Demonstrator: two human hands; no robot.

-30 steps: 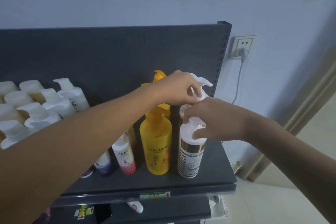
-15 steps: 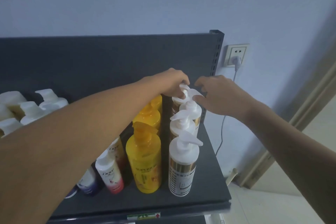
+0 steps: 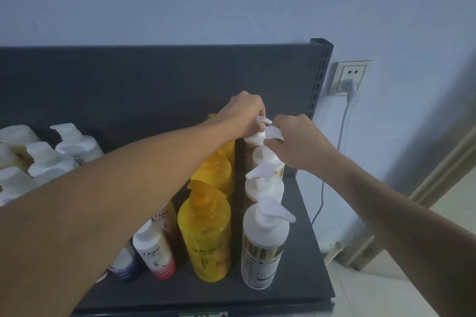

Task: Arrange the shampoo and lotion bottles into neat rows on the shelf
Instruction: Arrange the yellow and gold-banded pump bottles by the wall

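Two bare hands reaching to the back of the dark shelf, seen from the head camera; left hand curled over the pump top of the rearmost white bottle, fingertips closed on its nozzle; right hand pinched on a white pump spout just beside it, fingers bent in, though whether that spout belongs to the same bottle or the next one forward cannot be told. Four white pump bottles in a file along the right side of the shelf, front one with a gold band and a dotted label, upright; yellow bottles in a second file just left of them, also upright; two Dove bottles further left, partly hidden under the left forearm; cluster of white-capped bottles at the far left, well apart from the hands. Wall socket with a plugged cord behind the shelf's right post.
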